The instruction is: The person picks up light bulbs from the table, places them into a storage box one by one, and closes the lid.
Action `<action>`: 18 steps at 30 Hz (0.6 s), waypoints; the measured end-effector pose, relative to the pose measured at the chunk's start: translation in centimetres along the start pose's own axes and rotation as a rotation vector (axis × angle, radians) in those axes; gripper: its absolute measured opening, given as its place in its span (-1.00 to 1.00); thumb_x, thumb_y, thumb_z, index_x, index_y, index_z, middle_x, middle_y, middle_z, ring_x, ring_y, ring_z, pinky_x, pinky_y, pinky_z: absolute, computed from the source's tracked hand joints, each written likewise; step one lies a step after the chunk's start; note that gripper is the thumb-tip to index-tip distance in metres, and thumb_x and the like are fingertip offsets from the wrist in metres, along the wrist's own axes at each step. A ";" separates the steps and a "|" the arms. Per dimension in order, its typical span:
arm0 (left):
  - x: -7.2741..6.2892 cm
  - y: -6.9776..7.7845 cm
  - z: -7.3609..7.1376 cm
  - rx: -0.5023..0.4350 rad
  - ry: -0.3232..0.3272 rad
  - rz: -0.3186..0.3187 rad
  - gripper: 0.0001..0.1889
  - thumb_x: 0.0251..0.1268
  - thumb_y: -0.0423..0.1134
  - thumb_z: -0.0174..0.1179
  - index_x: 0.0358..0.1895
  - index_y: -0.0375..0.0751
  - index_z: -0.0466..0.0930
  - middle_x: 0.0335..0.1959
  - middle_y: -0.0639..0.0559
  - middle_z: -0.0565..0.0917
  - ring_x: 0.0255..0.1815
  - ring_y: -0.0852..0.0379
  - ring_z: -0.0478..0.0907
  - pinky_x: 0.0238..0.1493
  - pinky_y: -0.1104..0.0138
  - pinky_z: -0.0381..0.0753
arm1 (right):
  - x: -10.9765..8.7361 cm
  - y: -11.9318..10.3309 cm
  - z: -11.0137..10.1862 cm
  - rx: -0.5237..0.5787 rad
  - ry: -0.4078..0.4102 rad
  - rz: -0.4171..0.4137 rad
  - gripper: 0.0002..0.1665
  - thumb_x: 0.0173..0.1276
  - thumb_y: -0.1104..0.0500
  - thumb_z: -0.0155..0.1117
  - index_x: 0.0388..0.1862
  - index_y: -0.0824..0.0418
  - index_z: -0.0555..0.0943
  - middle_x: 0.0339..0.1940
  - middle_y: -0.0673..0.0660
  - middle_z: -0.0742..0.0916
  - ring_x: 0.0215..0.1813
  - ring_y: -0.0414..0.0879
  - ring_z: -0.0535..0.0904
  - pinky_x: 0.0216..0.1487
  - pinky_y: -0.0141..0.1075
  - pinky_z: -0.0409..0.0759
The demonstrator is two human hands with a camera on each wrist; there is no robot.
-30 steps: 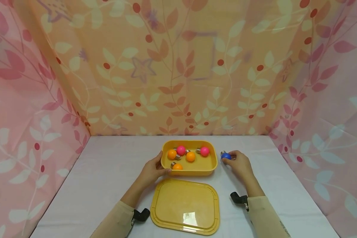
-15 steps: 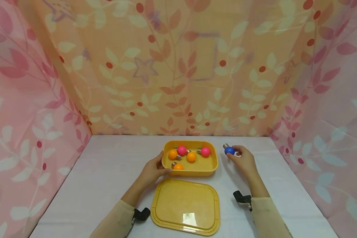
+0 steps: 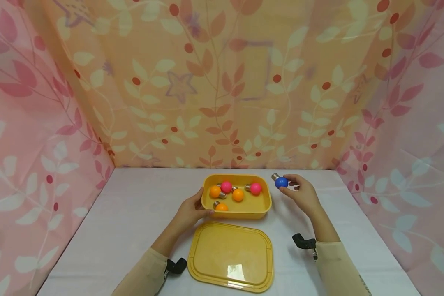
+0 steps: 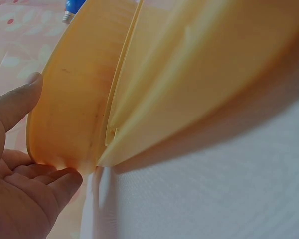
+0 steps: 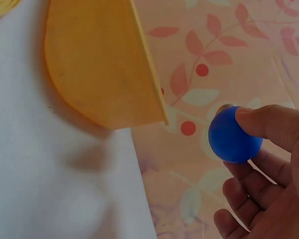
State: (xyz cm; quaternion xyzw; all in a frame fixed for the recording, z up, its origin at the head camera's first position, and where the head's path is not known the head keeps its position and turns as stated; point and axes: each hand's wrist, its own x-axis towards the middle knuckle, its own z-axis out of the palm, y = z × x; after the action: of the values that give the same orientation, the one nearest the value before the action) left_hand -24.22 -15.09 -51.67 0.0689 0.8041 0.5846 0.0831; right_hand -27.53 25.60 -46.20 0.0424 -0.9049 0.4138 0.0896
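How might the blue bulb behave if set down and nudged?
The blue bulb would probably roll, being mostly round; the narrow metal base may make it curve. Its smooth surface may slip in the right hand.

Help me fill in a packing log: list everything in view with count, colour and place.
Blue bulb: 1, blue with silvery base, held above the table, right of the box
Orange bulbs: 3, orange, inside the box
Pink bulbs: 2, pink, inside the box
Box: 1, yellow, on the table
Lid: 1, yellow, flat on the table, nearer the person than the box
Table: 1, white surface, under everything
Leaf-patterned backdrop: three sides, orange-yellow and pink, around the table
Wrist devices: 2, black, one per wrist
Sleeves: 2, beige, on the forearms
Left hand: 1, gripping the box's left end
Right hand: 1, pinching the blue bulb
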 end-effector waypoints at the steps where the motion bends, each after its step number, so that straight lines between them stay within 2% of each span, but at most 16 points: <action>1: 0.0 0.0 0.0 -0.001 -0.001 0.002 0.07 0.19 -0.15 0.52 0.66 -0.14 -0.02 0.66 -0.04 0.10 0.60 -0.04 0.23 0.49 0.14 0.37 | 0.0 -0.3 -0.1 0.005 -0.012 -0.012 -0.31 0.32 -0.08 0.50 0.33 0.20 0.57 0.15 0.28 0.70 0.19 0.22 0.54 0.22 0.02 0.51; 10: -0.3 0.4 -0.1 -0.010 0.001 0.019 0.06 0.20 -0.17 0.52 0.66 -0.16 -0.01 0.66 -0.08 0.11 0.59 -0.06 0.24 0.48 0.13 0.38 | 0.9 -2.7 -0.4 0.001 -0.151 -0.073 -0.34 0.30 -0.11 0.51 0.31 0.11 0.59 0.14 0.17 0.70 0.23 0.18 0.51 0.26 0.03 0.49; 18: -0.2 0.3 -0.1 -0.004 -0.004 0.025 0.06 0.20 -0.15 0.52 0.66 -0.17 -0.01 0.66 -0.08 0.11 0.59 -0.05 0.24 0.48 0.13 0.38 | 1.8 -4.5 -0.1 -0.055 -0.258 -0.170 -0.41 0.28 0.00 0.54 0.27 0.08 0.64 0.14 0.09 0.70 0.19 0.13 0.53 0.26 0.02 0.52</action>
State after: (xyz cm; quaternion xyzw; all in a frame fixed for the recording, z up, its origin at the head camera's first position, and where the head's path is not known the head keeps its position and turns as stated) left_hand -24.09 -15.16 -51.31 0.0799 0.8017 0.5872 0.0775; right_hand -28.55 22.71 -42.44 0.1691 -0.9131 0.3710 0.0086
